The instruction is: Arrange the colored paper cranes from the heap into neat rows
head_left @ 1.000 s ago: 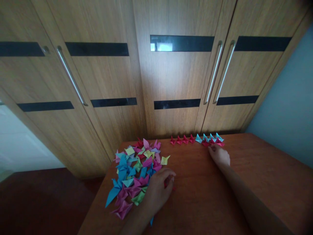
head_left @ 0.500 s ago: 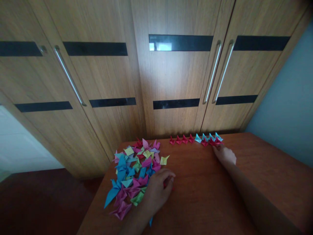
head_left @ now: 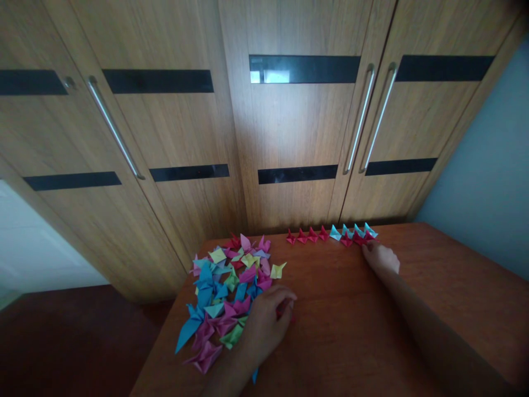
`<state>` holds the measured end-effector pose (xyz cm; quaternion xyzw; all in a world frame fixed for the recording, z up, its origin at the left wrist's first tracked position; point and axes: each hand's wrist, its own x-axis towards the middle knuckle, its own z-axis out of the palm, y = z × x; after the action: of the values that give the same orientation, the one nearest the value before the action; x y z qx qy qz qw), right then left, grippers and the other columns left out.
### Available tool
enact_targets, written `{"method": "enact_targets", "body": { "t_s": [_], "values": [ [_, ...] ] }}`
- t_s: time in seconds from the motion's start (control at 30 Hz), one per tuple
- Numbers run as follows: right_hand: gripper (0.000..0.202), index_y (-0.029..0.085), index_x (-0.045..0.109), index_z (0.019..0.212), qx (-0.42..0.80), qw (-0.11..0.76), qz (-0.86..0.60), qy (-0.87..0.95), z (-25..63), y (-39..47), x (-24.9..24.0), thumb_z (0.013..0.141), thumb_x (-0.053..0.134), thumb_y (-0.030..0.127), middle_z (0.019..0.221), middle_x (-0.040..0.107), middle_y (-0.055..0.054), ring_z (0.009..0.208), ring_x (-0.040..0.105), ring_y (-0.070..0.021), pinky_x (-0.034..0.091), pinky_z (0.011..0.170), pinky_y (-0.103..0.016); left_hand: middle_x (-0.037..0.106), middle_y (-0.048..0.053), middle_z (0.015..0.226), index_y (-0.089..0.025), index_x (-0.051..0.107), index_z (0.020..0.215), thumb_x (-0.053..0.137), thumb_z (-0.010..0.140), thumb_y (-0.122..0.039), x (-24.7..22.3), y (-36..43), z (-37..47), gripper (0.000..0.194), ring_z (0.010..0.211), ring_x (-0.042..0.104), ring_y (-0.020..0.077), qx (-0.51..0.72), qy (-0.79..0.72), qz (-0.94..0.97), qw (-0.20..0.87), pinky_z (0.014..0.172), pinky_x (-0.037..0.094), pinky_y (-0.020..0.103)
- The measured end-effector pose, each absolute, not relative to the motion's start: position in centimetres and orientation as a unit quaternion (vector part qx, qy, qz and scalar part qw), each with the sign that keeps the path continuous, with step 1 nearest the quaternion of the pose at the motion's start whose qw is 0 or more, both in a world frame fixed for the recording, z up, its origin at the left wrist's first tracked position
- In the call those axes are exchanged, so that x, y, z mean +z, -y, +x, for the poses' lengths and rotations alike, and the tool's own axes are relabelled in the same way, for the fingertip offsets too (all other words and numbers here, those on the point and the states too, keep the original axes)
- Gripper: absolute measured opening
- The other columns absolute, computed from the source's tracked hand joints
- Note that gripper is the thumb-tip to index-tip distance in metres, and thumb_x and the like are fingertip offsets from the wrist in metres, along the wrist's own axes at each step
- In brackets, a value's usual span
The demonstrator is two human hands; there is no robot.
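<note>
Small folded paper cranes stand in a line along the table's back edge: several red cranes (head_left: 313, 235) on the left, then several light blue cranes (head_left: 346, 231) on the right. In front of the light blue ones is a shorter row of red cranes (head_left: 347, 239). My right hand (head_left: 381, 259) is closed at the right end of that row, fingertips pinching a red crane (head_left: 369, 237). My left hand (head_left: 268, 314) hovers by the loose pile, fingers curled round a red folded paper piece (head_left: 293, 318), mostly hidden under the hand.
A pile of mixed paper cranes (head_left: 225, 320), blue, pink, green and yellow, covers the table's left side. One yellow crane (head_left: 278, 270) lies at its right edge. Behind the brown table (head_left: 330, 342) rises a wooden wardrobe (head_left: 289, 132) with metal handles.
My right hand has shifted very slightly at the end of the red row, its fingers still on the crane. My left hand stays in place. The view has tilted a little.
</note>
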<state>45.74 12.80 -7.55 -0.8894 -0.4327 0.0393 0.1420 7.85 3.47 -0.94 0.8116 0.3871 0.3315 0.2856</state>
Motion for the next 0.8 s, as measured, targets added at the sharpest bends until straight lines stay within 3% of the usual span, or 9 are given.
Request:
{"method": "enact_targets", "body": {
  "t_s": [0.4,0.63,0.8],
  "values": [
    [0.043,0.020,0.064,0.102,0.034,0.158,-0.880,0.446,43.3,-11.3,-7.7,0.085,0.041,0.052,0.092,0.067,-0.014,0.089,0.064,-0.0300,0.048,0.073,-0.036,0.065,0.003,0.091,-0.021,0.064,0.091,0.047,0.081,-0.007,-1.1,-3.6,7.8,0.023,0.082,0.060,0.0151,0.336,-0.383,0.814,0.280,0.077,0.047,0.026],
    [0.046,0.024,0.063,0.100,0.054,0.143,-0.867,0.475,41.3,-12.6,-6.9,0.085,0.039,0.059,0.097,0.066,-0.012,0.092,0.063,-0.0298,0.047,0.075,-0.038,0.065,0.003,0.089,-0.021,0.064,0.092,0.048,0.082,-0.008,-1.3,-3.6,7.7,0.023,0.080,0.060,0.0149,0.333,-0.387,0.815,0.275,0.076,0.047,0.026],
    [0.043,0.024,0.062,0.104,0.056,0.126,-0.874,0.466,41.5,-13.5,-6.7,0.087,0.038,0.055,0.102,0.065,-0.013,0.094,0.062,-0.0303,0.047,0.074,-0.039,0.065,0.003,0.090,-0.021,0.064,0.091,0.048,0.082,-0.008,-1.4,-3.6,7.6,0.023,0.081,0.060,0.0150,0.339,-0.383,0.813,0.279,0.076,0.047,0.026]
  ]
}}
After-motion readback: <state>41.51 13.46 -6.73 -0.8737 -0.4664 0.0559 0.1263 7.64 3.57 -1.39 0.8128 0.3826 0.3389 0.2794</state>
